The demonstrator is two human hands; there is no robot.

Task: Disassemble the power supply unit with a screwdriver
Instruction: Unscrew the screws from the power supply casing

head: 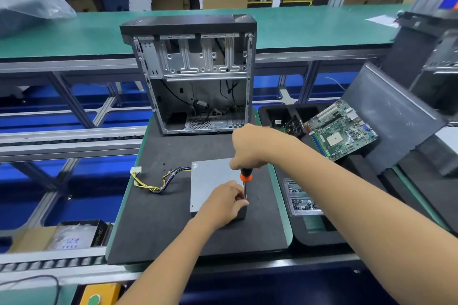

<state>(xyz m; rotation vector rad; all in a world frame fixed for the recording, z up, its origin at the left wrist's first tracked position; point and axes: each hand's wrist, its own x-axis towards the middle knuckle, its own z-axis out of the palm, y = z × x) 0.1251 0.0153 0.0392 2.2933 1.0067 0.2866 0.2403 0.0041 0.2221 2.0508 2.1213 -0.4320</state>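
Power supply unit (213,181) lies flat on the black mat (148,218), below the open case (190,74). Right hand (247,148) grips the screwdriver (245,178) upright; left hand (223,203) pinches its shaft near the unit's corner. Tip apparently seated, though hidden; slippage could strip the screw.

Only one bit of lettering can be made out: "PRIME", partly cut off, in pale letters on the dark side of a box (100,233) far to the left of and below the hands. Blue marks on the white bag (70,242) beside it are too blurred to read.
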